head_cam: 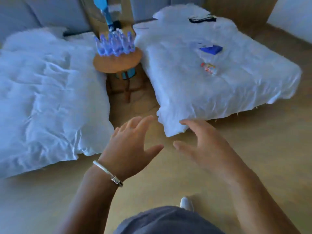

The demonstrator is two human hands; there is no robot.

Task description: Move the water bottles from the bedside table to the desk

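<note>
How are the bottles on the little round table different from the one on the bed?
The water bottles stand upright in a crowded cluster on the round bedside table; the lone bottle lies on its side on the right bed. The cluster looks blue; the lone bottle shows a colourful label. All appear to be clear plastic, and neither the left hand nor the right hand touches any.

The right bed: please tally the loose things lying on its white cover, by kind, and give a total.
Black cord-like item, near the head end: 1
Blue flat packet: 1
Small clear bottle with colourful label, lying down: 1
Total: 3
It is too blurred to tell what the black item is.
</note>
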